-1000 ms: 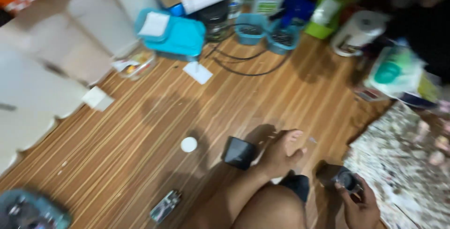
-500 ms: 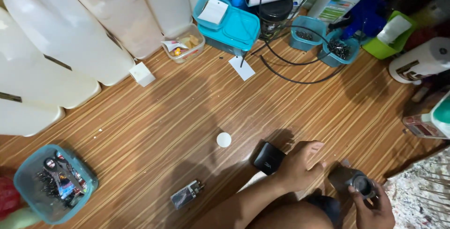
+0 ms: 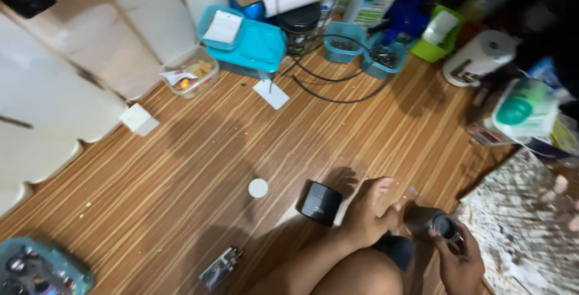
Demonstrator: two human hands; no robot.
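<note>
Two hands low over the striped wooden floor [image 3: 181, 174].
I see my right hand [image 3: 459, 257] curled around a small dark cylinder [image 3: 439, 225]; my left hand [image 3: 373, 210] rests loosely open beside a black box [image 3: 321, 202].

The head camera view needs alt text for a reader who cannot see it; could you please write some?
A person's right hand grips a small dark cylindrical object above a striped wooden floor. Beside it lie a bare foot, a black square box and a white round cap.
</note>
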